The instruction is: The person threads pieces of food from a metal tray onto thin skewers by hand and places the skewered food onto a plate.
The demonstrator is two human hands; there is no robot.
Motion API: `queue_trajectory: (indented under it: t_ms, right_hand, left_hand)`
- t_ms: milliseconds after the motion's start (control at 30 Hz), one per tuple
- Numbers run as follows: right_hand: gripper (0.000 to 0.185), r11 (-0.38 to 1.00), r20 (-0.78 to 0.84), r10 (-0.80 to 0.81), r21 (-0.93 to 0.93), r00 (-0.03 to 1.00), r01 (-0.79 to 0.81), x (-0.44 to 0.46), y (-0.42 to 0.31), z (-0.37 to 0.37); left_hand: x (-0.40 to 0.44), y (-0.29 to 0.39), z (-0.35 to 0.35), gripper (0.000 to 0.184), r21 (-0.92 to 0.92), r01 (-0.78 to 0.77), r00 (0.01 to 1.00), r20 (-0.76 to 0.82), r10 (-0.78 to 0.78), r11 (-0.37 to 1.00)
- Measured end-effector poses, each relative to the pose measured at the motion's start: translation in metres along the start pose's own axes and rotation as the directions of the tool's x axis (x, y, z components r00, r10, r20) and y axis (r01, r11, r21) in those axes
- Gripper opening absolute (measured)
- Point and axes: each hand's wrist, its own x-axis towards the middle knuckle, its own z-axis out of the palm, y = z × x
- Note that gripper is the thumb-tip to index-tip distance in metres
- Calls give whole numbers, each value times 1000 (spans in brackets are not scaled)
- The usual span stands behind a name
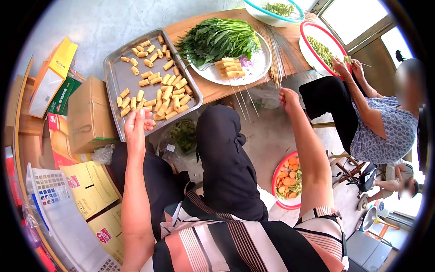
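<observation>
My left hand [137,125] is over the near edge of a metal tray [118,77], its fingers loosely bent and apart, with nothing visible in them. Short tan rolls [164,100], which look like rolled bean curd, lie across the tray. My right hand [290,99] is closed, thumb and fingertips pinched at the near end of a bundle of thin skewers [277,52]. A skewer end seems to be between them. Between the hands, a white oval plate [213,78] carries leafy greens [217,41] and stacked skewered rolls [230,68], their sticks pointing over the table edge.
Cardboard boxes [88,115] and a white plastic basket [68,217] stand at left. A red-rimmed basin [290,204] with orange slices is on the floor. At right, a seated person [380,118] works above another red-rimmed basin [302,45]. A teal-rimmed basin [272,18] stands behind.
</observation>
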Motion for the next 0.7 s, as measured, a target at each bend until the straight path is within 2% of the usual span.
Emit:
queue_trajectory:
  t_ms: [67,100,167,200,267,300,367,400,467,533,600,633,700]
  right_hand:
    - [8,983,230,54,158,972,-93,-23,-1,-9]
    - [8,985,230,46,154,972,-82,-34,-3,-12]
    - [8,925,405,123,285,906,-253,-60,-5,-14]
    - [8,928,403,115,282,908,-243,-80,-10,-14]
    - [11,801,547,49,479,836,-360,-130,-26,-6]
    - [11,805,552,46,473,833,-358,-158,-35,-1]
    - [14,809,601,-71,501,796,-306,-215,-53,19]
    - [14,814,622,-60,483,781,-322,-239,-58,29]
    - [14,884,717,-239,439,655,-159,-281,-65,55]
    - [13,932,752,-220,351,621,-95,-316,-61,85]
    - [6,970,830,-120,214,544,-111,-341,-52,120]
    - [4,985,852,-23,110,524,-136,-351,-45,136]
    - [5,995,890,49,-4,453,-100,-360,-25,163]
  left_hand:
    - [-1,1,-1,31,-21,-2,1000,-2,2,1000]
    - [-1,0,-2,31,-31,-6,1000,-5,6,1000]
    - [-1,-1,-5,31,-54,-14,1000,13,15,998]
    - [-1,0,-5,31,-63,-19,1000,11,19,998]
    - [-2,1,-6,30,-88,-20,1000,9,21,996]
    - [-2,0,-7,31,-108,-5,1000,20,7,994]
    - [-4,1,-8,31,-157,19,1000,25,-15,987]
    - [-5,0,-9,31,-198,37,999,35,-31,979]
    - [-4,-3,-14,33,-313,48,993,120,-10,949]
    - [-3,1,-16,37,-411,114,973,229,-18,905]
    - [-2,6,-18,39,-502,161,935,352,31,850]
    - [-4,10,-18,42,-520,208,927,376,3,828]
    - [-6,13,-21,42,-575,257,913,408,0,776]
